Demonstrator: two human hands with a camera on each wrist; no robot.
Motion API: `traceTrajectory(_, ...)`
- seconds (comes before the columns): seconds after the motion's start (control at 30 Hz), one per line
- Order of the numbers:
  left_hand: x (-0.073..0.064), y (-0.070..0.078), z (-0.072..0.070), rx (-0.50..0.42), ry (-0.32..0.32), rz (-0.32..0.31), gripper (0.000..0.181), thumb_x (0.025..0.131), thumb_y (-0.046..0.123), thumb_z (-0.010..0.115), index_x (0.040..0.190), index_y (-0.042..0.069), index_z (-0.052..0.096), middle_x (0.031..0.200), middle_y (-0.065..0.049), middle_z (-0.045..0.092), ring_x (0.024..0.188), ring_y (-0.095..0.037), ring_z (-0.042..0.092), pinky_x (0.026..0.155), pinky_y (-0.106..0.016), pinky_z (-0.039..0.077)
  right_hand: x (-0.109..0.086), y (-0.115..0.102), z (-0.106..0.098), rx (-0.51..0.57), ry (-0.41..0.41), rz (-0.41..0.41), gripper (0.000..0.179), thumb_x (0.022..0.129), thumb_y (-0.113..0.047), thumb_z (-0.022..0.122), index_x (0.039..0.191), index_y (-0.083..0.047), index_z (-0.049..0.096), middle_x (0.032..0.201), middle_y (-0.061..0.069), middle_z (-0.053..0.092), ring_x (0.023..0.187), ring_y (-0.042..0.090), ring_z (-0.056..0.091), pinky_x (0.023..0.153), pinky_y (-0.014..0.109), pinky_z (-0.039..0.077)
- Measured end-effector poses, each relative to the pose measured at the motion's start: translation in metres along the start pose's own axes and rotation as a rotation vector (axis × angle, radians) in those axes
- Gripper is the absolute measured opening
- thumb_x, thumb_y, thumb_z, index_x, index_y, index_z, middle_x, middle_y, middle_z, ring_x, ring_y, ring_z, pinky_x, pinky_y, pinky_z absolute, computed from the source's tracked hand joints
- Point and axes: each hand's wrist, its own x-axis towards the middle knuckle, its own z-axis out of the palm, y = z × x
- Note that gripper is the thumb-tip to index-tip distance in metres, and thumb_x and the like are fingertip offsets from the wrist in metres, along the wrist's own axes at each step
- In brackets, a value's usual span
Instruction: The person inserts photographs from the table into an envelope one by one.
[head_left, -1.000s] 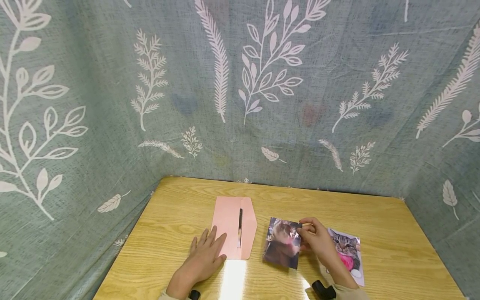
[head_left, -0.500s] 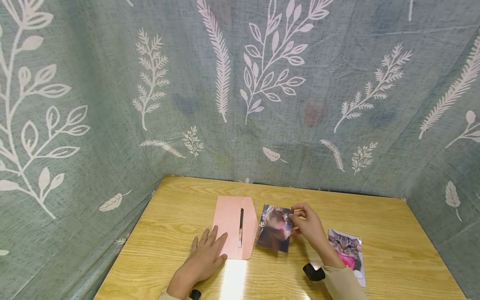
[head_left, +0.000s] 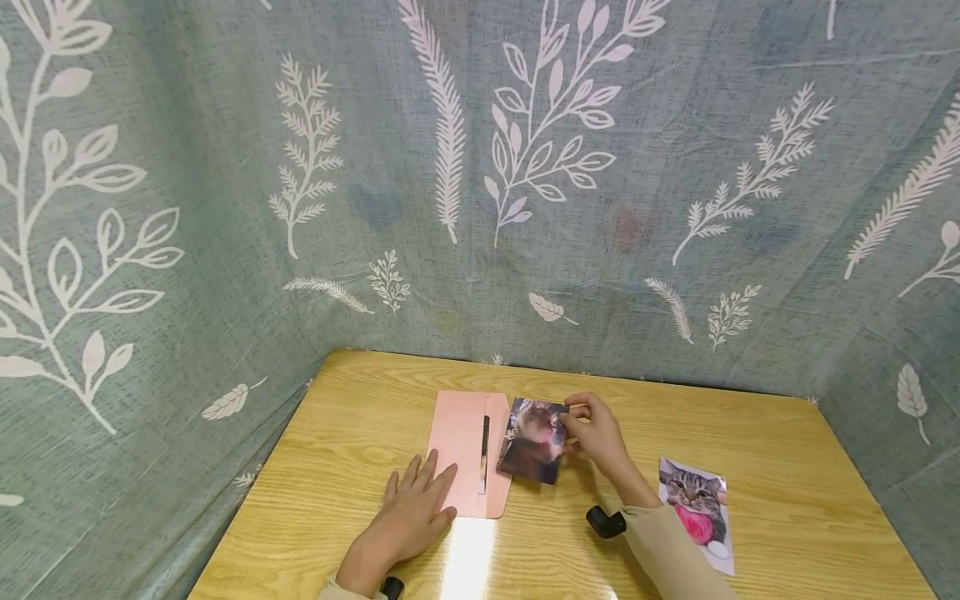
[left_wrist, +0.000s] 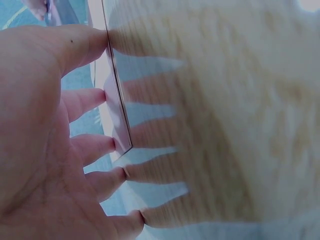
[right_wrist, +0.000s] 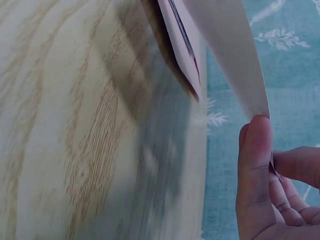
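A pink envelope (head_left: pixel 456 433) lies flat on the wooden table with its flap to the right; the edge of something dark (head_left: pixel 484 450) shows in its opening. My left hand (head_left: pixel 405 508) rests spread at the envelope's lower left, fingertips touching it and the tabletop. In the left wrist view the fingers (left_wrist: pixel 85 102) are straight and apart. My right hand (head_left: pixel 596 433) pinches a dark photo print (head_left: pixel 534 442) by its right edge, above the table and overlapping the flap in the head view. The right wrist view shows the print's pale back (right_wrist: pixel 230 55) between thumb and fingers.
Another photo print (head_left: pixel 696 512), of a tabby cat with a pink item, lies on the table at the right, beside my right forearm. A patterned green-blue cloth (head_left: pixel 480 275) hangs behind the table's back edge. Light glares off the table's front (head_left: pixel 467 558).
My right hand has carried the dark photo print left and away from me, from beside the envelope to over its flap. My left hand has stayed in place.
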Motion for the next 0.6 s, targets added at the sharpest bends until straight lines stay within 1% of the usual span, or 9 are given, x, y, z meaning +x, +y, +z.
traceTrajectory(0.23,0.000,0.001,-0.001,0.001,-0.011,-0.013,0.062,0.101,0.036,0.058,0.155,0.012,0.038,0.161,-0.025,0.020,0.146,-0.050,0.014,0.106,-0.077,0.012,0.010,0.006,0.010,0.008,0.010,0.009,0.029,0.093,0.008,0.062,0.121,0.008,0.053,0.088,0.018,0.063,0.061,0.024,0.065,0.056,0.052,0.059)
traceTrajectory(0.43,-0.001,0.002,-0.002,-0.014,-0.012,-0.012,0.061,0.101,0.035,0.058,0.155,0.012,0.038,0.161,-0.025,0.020,0.146,-0.049,0.014,0.106,-0.077,0.011,0.011,0.009,0.018,-0.010,-0.001,0.033,0.029,0.093,0.006,0.063,0.120,0.007,0.054,0.087,0.016,0.062,0.061,0.022,0.064,0.052,0.045,0.059)
traceTrajectory(0.6,-0.001,0.001,-0.002,-0.018,-0.008,-0.010,0.061,0.101,0.034,0.059,0.154,0.012,0.039,0.161,-0.025,0.019,0.146,-0.050,0.014,0.106,-0.077,0.011,0.013,0.014,0.023,-0.034,-0.005,0.022,0.026,0.093,0.006,0.064,0.117,0.007,0.054,0.085,0.016,0.062,0.057,0.021,0.063,0.050,0.044,0.058)
